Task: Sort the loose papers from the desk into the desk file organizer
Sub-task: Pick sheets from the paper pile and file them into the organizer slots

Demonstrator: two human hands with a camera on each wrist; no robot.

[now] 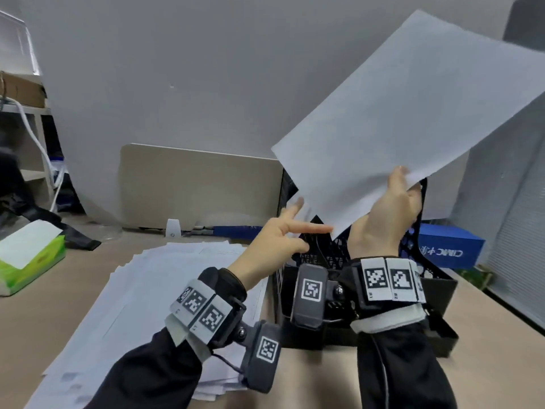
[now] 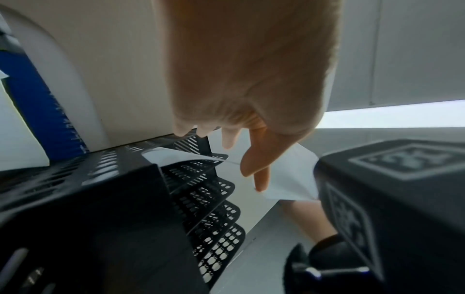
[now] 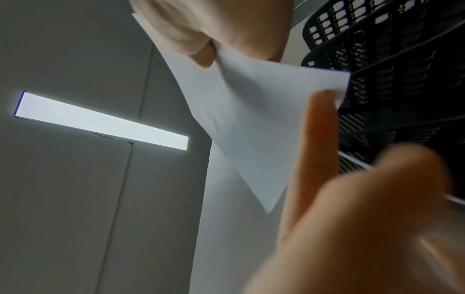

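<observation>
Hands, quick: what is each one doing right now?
Left hand: open, fingers stretched toward the sheet's lower corner.
Right hand: holding the white sheet by its lower edge.

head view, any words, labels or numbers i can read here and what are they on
"CIMC", seen upside down, then characters too blurred to read: white print on the blue rectangular box behind the black mesh desk file organizer.
Square black-and-white coded markers on the wrist bands: patterns only, no words.
Faint print on the white paper stack: too small to read.
Green tissue pack: print blurred.
</observation>
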